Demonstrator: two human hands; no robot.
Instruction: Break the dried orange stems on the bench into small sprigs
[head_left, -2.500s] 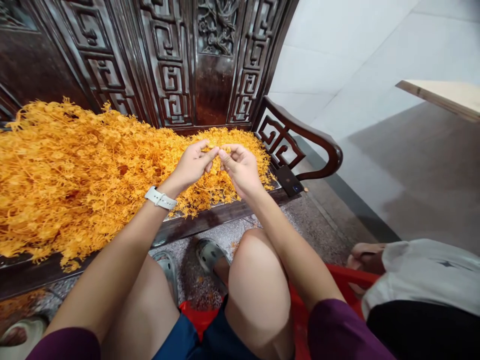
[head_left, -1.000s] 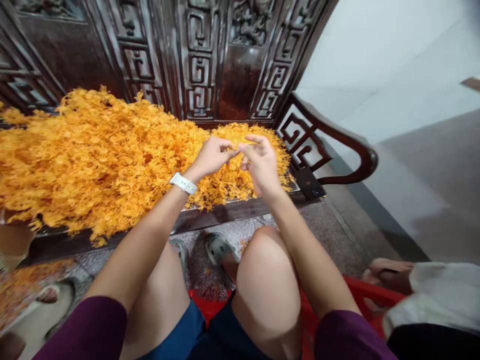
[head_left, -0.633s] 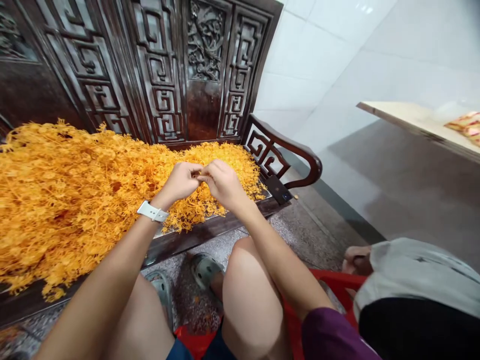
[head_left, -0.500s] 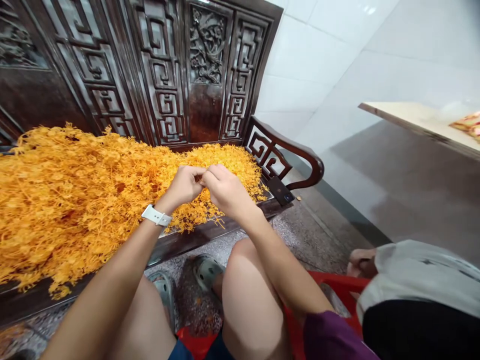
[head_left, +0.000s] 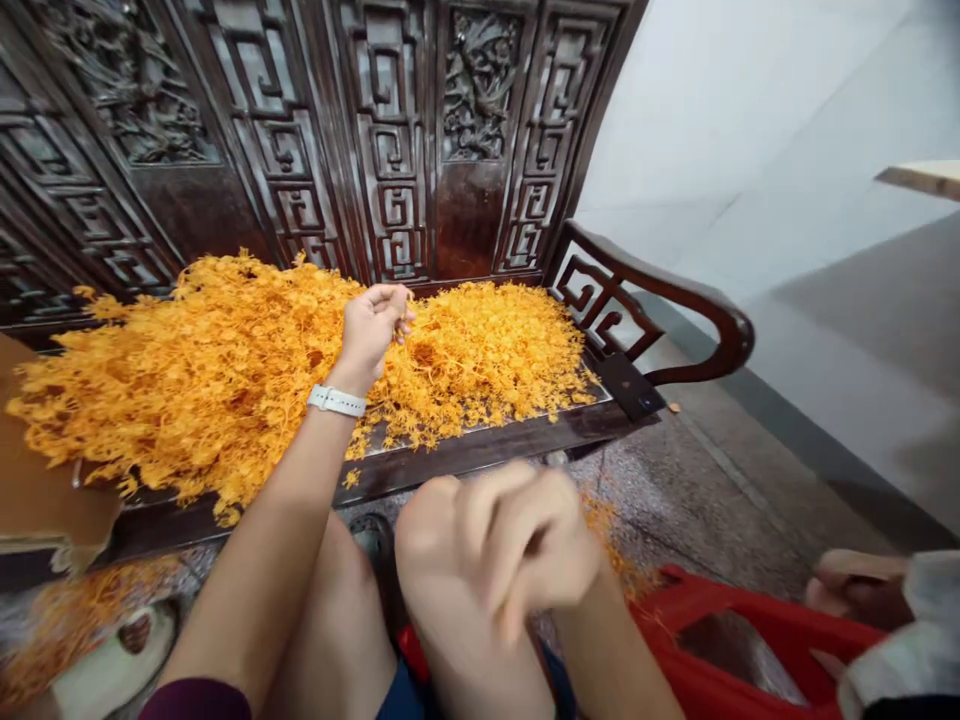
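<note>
Orange plastic-looking sprigs (head_left: 232, 370) lie in a large heap along the seat of a dark carved wooden bench (head_left: 465, 455). Over the middle of the heap is my left hand (head_left: 373, 325), with a white watch band (head_left: 336, 401) at its wrist. Its fingers are pinched together, and what they hold is too small to make out. My right hand (head_left: 529, 545) is above my knee, in front of the bench, blurred by motion. Its fingers are curled, and I cannot see whether anything is in them.
A black phone (head_left: 632, 387) lies at the bench's right end, below the curved armrest (head_left: 716, 310). A cardboard box (head_left: 45, 460) stands at the left. Orange bits litter the floor. A red plastic stool (head_left: 750, 640) and another person's hand (head_left: 859, 588) are at the lower right.
My hands have parted: the right one has dropped back toward my knee, while the left remains over the heap. The view has swung left, bringing the cardboard box into sight.
</note>
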